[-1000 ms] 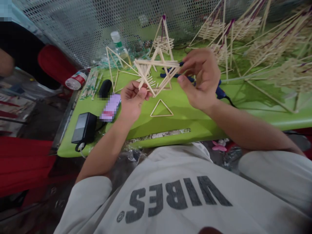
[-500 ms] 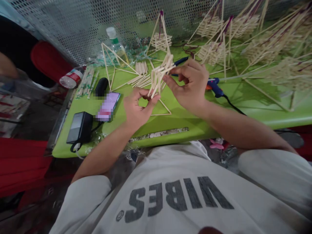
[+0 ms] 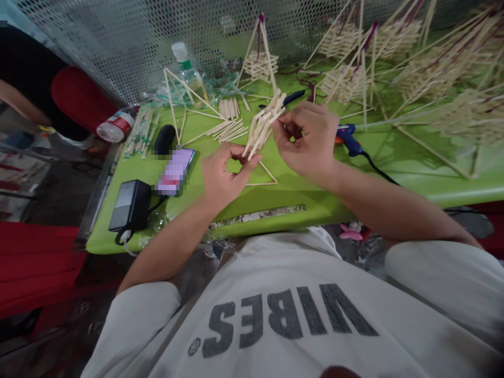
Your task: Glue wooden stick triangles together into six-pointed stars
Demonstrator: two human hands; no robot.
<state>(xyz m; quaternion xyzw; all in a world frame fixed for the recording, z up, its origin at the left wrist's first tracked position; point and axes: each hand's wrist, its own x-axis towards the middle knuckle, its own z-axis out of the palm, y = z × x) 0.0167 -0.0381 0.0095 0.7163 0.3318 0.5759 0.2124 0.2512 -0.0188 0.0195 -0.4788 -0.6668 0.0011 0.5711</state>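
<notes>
While your left hand point(image 3: 218, 176) pinches the lower end of the pale, layered wooden-stick framework point(image 3: 264, 126) above the bright green table point(image 3: 299, 190), your right hand point(image 3: 309, 139), whose grip I cannot tell, might crack a joint by pressing unevenly.

Held stick frame point(image 3: 263, 126): 1 | glue gun point(image 3: 349, 140): 1 | bottles point(image 3: 190, 77): 2 (one upright)

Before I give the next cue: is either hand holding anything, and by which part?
The left hand pinches the stick frame by its lower end. The right hand has its fingertips at the upper right side; whether they grip cannot be told.
</notes>
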